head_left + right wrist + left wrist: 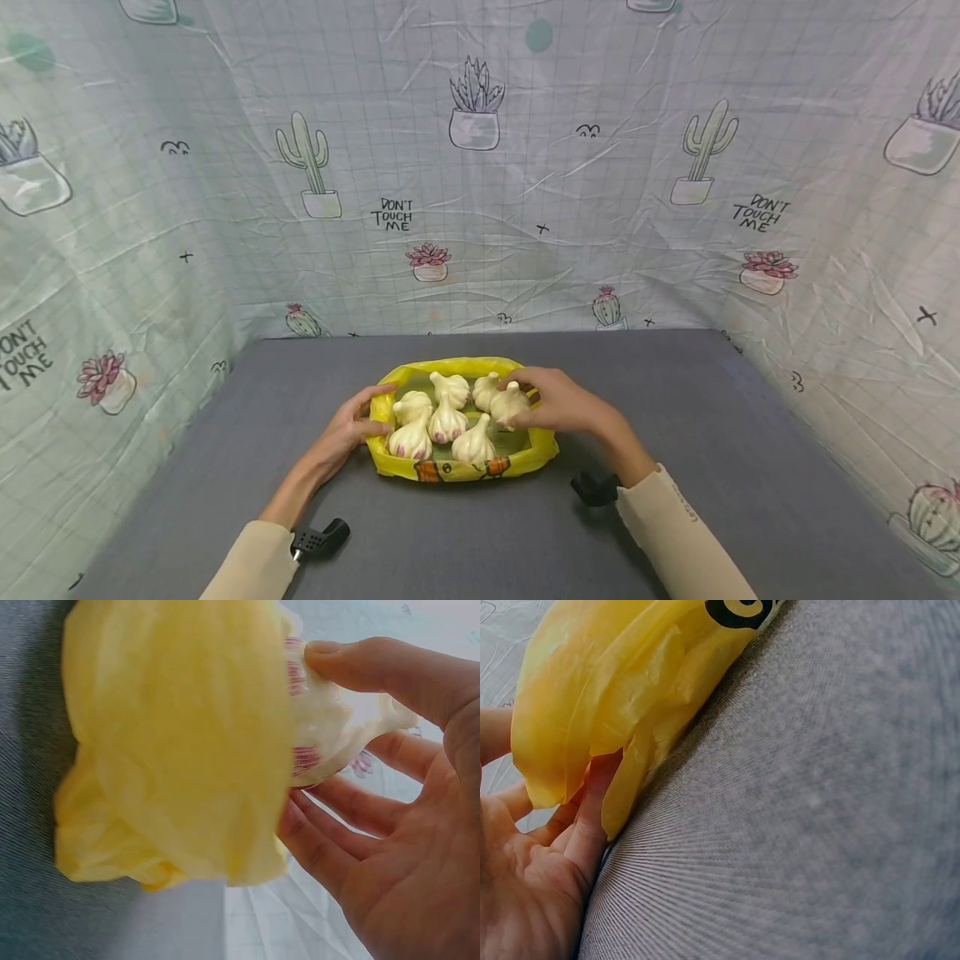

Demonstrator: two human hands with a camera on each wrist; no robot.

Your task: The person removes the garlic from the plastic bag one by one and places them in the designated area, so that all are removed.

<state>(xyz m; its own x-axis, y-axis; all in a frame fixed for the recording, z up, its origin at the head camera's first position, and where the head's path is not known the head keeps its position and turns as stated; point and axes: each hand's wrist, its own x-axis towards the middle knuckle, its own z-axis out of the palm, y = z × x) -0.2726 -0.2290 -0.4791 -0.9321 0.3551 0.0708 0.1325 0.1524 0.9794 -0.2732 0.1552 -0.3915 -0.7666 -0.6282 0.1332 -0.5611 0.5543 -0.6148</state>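
A yellow plastic bag (467, 472), its top rolled wide, sits on the table with several white garlic bulbs (447, 423) in it. At the bag's left end is my left hand (347, 432), holding the rim between thumb and fingers. The left wrist view shows part of those fingers (591, 799) hidden behind the yellow plastic. My right hand (564, 402) reaches over the right rim and grips a garlic bulb (510, 403) by its sides. In the right wrist view, the thumb presses one side of that purple-streaked bulb (319, 724), fingers round the other.
The bag stands on a grey cloth-covered table (465, 542). Behind and at both sides hangs a pale curtain (510, 192) printed with potted cacti. A black wrist mount (321, 537) sits below the left hand, another black mount (595, 489) below the right.
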